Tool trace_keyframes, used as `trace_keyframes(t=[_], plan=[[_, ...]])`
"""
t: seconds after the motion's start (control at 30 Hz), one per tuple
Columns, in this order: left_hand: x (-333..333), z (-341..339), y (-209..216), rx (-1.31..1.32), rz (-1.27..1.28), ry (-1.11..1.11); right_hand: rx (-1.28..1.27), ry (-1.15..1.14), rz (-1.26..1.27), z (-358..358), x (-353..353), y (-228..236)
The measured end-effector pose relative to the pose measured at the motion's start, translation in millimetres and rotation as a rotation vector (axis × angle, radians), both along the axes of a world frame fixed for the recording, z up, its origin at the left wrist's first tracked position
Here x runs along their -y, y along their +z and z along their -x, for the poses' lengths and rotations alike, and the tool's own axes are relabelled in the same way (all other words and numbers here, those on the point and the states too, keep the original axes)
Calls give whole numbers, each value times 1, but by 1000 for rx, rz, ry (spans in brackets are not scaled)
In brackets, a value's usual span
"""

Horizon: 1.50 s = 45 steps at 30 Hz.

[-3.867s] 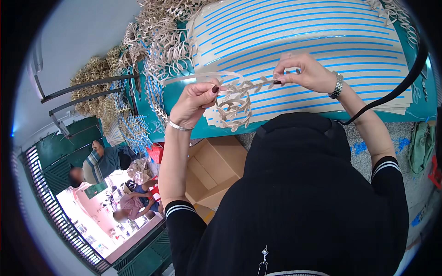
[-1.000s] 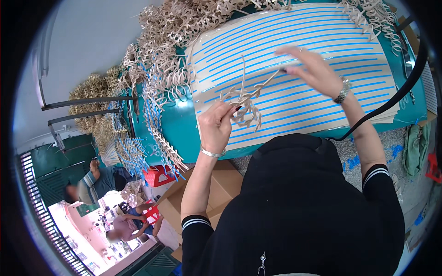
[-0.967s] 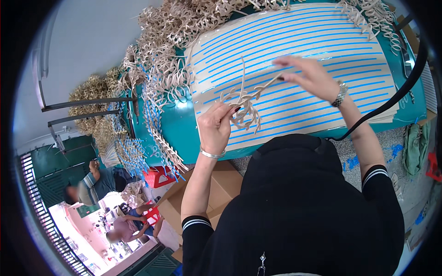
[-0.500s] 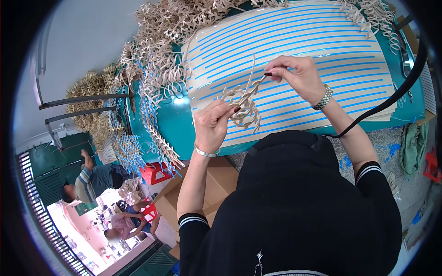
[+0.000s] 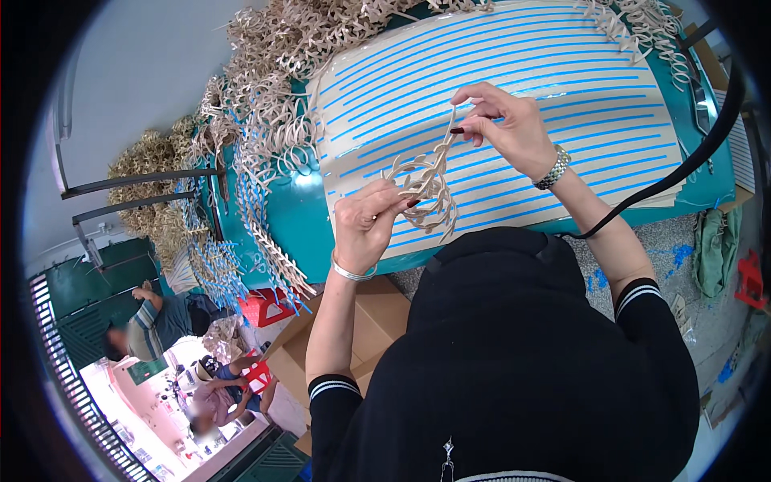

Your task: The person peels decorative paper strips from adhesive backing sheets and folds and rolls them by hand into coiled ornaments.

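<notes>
In the pinched fingers of my left hand (image 5: 365,225) is a coiled beige braided strip (image 5: 430,193) with small leaf-like loops, hanging in several curls above the striped sheets. The strip's narrow end rises up and to the right to my right hand (image 5: 506,128). There its thin tail lies at the thumb tip and the bent index finger. Beneath both hands lies a stack of beige sheets (image 5: 490,48) with blue parallel stripes. The left fingertips partly hide the gripped part of the coil.
Heaps of beige curled strips (image 5: 273,104) cover the table's far left. Blue-and-beige strips (image 5: 265,229) hang over the green table's (image 5: 281,201) left edge. A black cable (image 5: 666,185) arcs at right. An open cardboard box (image 5: 365,321) stands below; two people are at lower left.
My right hand has shifted slightly up and left, and its index finger has lifted away from the thumb along the strip's tail. The left hand keeps its hold on the coil.
</notes>
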<state>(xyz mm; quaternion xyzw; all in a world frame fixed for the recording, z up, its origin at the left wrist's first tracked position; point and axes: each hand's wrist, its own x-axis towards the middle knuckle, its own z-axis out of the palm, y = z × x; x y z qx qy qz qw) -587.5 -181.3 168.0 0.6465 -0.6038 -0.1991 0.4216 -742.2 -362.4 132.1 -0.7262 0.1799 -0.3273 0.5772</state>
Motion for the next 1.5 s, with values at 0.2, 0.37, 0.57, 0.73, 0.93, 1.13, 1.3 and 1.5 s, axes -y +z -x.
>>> trace_keyframes(t=[0.2, 0.37, 0.57, 0.73, 0.93, 1.13, 1.3, 1.5], plan=[[-1, 1, 2, -30, -2, -32, -33, 20, -71, -2, -2, -2], [-2, 0, 1, -30, 12, -41, 4, 23, -46, -3, -1, -5], [-2, 0, 4, -1, 3, -10, 18, 3, -47, 0, -1, -1], [-2, 0, 4, -13, 18, 6, 4, -5, -34, 4, -2, 4], [-3, 1, 5, -32, 12, -18, 6, 5, -52, 2, -3, 1], [-3, 2, 5, -30, 19, -44, -25, 52, -99, 1, -3, -2], [-3, 3, 7, -84, -1, -72, -119, 200, -152, 1, 5, -4], [-6, 4, 5, -206, -25, -119, -72, 357, -216, 4, 12, -7]])
